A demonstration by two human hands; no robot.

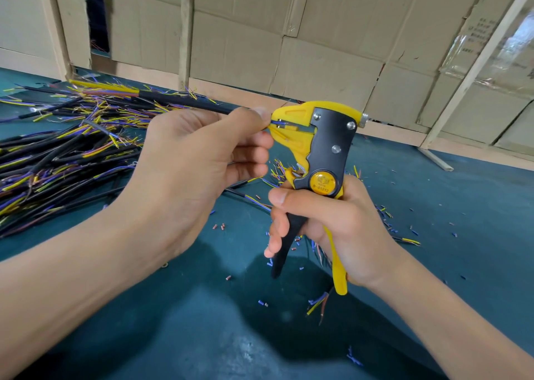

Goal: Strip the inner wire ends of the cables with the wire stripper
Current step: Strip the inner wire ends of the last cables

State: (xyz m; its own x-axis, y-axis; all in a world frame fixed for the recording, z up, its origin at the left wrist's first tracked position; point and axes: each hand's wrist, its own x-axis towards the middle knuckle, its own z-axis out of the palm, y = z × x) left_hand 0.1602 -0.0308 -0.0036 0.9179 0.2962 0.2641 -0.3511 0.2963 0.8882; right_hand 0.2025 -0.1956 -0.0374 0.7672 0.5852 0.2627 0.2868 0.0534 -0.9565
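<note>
Green table [433, 206] with heaped cables [57, 154] and insulation offcuts [387, 220].

Wire stripper [323, 151], yellow and black: round yellow badge at the pivot, printed "B-01212" beneath a small emblem too fine to read.

Cardboard cartons [479, 30], stacked along the far wall: dark printed lines of characters on the upper right carton, partly under clear tape, too blurred to read.

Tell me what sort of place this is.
Probably a small cable-assembly workshop bench: a heap of cut black cables with coloured inner wires on a green mat, stripped insulation bits scattered about, and flattened cardboard walling the back.
</note>
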